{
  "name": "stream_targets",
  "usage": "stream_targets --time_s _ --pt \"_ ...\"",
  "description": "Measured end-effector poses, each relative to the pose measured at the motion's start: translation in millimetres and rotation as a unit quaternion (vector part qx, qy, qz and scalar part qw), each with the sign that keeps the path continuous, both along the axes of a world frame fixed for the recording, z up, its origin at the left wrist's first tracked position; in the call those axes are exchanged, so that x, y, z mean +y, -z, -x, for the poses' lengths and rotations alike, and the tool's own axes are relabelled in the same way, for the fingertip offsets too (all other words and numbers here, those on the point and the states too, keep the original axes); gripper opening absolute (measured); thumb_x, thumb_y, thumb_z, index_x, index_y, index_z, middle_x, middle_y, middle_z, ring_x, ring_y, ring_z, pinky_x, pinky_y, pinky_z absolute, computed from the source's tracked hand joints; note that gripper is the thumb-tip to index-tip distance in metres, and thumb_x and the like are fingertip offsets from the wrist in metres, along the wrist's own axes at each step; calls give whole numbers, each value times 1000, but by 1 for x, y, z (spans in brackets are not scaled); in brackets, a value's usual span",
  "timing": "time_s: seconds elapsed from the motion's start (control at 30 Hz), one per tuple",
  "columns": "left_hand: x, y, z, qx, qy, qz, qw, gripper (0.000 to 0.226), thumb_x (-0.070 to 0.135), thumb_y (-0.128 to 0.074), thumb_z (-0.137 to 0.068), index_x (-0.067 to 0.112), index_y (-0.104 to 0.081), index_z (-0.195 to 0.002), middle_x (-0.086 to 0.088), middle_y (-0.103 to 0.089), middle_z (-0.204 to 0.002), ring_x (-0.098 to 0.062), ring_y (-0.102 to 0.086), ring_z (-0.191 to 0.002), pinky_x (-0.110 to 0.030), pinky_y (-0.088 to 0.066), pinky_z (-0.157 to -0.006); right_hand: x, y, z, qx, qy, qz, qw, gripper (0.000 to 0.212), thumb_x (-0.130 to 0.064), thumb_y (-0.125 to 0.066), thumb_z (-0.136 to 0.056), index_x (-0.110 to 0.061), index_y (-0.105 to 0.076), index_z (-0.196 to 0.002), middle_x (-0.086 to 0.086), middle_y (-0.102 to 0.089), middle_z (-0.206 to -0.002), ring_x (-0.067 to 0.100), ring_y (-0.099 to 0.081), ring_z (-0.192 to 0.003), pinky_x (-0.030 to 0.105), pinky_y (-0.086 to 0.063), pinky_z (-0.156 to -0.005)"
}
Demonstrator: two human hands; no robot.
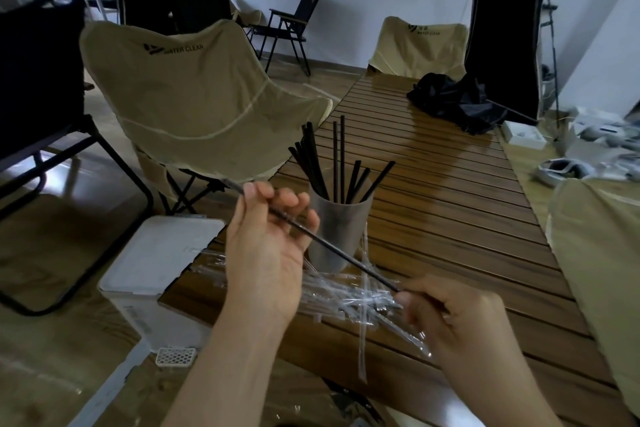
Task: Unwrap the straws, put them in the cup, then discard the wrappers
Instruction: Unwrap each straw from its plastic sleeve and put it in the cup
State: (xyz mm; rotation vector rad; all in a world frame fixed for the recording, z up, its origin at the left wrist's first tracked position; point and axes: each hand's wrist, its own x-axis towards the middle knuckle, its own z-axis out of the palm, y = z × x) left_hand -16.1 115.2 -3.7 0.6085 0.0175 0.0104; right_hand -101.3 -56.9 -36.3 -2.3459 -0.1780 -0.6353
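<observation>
Head view, everything placed relative to the frosted cup [340, 229] on the slatted wooden table [450, 191].

Left of cup, off the table edge: white lidded bin [162, 263], lid closed, presumably the wrapper destination.

Left hand [266, 243] sits just left of the cup, palm toward camera, fingers curled around the upper part of a wrapped black straw [311, 234]. Clear wrapper end pokes out beyond the fingers, up-left.

Straw's long axis runs diagonally, from up-left of the cup, across its front, down to lower-right of it.

Cup holds roughly ten unwrapped black straws [337, 166], fanned out, upright to tilted.

In front of the cup, touching its base area: pile of empty clear wrappers [349, 291] on the table. None binned yet as far as I can see.

Right hand [457, 319] is in front and right of the cup, pinching the straw's lower end between thumb and fingertips. Can't tell whether it has the wrapper only or the straw too.

Judgement: mid-strip. Hands need to pull apart along that diagonal. Left hand is nearer the cup, so it's the natural one to drop the freed straw in. Risk: snagging the standing straws.
</observation>
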Motion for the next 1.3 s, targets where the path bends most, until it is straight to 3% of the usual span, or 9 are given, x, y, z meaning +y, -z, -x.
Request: stream_targets --time_s 0.1,0.23,0.4,0.53,0.63,0.87,1.03,1.17,1.3 --pt "6 1 -4 11 3 22 1000 34 34 -40 -101 22 -53 -72 5 -56 -66 -12 -63 -69 -33 -52 -72 -2 -1 1 28 -23 6 999 15 -28 -68 -83 -34 -67 -69 -17 -63 -68 1 -60 -61 4 -37 -52" --pt "7 3 -9 20 0 37 999 39 37 -34 -102 23 -50 -69 6 -54 -65 -12 -63 -69 -32 -50 -69 -1 3 0 14 -19 33 999 28 -19 -62 -85 -26 -60 -58 -14 -57 -56 0 -55 -53 3 -32 -50" --pt "-5 8 -2 20 13 32 999 39 38 -32 -101 22 -48 -69 3 -55 -65 -16 -66 -74 -35 -50 -73 3 0 1 -34 -8 39 999 36 -11 -61 -80 -40 -48 -63 -27 -44 -53 -8 -50 -52 -1 -28 -51" --pt "-17 9 5 17 33 40 998 39 40 -33 -99 21 -48 -69 2 -59 -68 -19 -69 -80 -38 -51 -76 0 4 0 -39 14 58 997 31 -12 -61 -80 -29 -52 -55 -16 -50 -51 -1 -50 -50 4 -30 -48" --pt "-22 9 10 22 41 34 998 38 40 -34 -99 21 -48 -69 0 -60 -70 -20 -69 -83 -40 -51 -78 -6 3 1 -45 33 62 997 32 -11 -61 -78 -32 -50 -56 -19 -47 -50 -2 -50 -51 3 -30 -48" --pt "-30 10 19 57 62 12 996 33 37 -38 -99 20 -50 -73 -2 -63 -73 -22 -71 -82 -41 -50 -79 -4 1 1 -48 22 40 998 33 -14 -61 -79 -35 -49 -57 -17 -48 -49 -1 -51 -50 3 -31 -48" --pt "-13 3 9 61 -3 -22 998 21 33 -43 -98 20 -59 -93 2 -73 -87 -15 -72 -87 -36 -49 -83 -7 5 2 -7 15 15 1000 36 -20 -60 -81 -34 -47 -51 -17 -52 -52 0 -51 -47 3 -29 -46" --pt "-3 3 0 40 -12 -9 999 32 35 -39 -100 23 -52 -74 5 -70 -81 -15 -70 -87 -36 -45 -83 -4 7 2 2 8 4 1000 34 -20 -60 -82 -26 -51 -50 -11 -53 -51 5 -51 -47 6 -30 -46" --pt "-6 7 1 54 7 11 998 35 38 -36 -100 24 -48 -70 4 -68 -80 -17 -71 -91 -40 -44 -87 1 -1 -1 -25 19 -3 1000 34 -16 -59 -83 -27 -50 -51 -10 -53 -52 3 -50 -44 5 -30 -45"
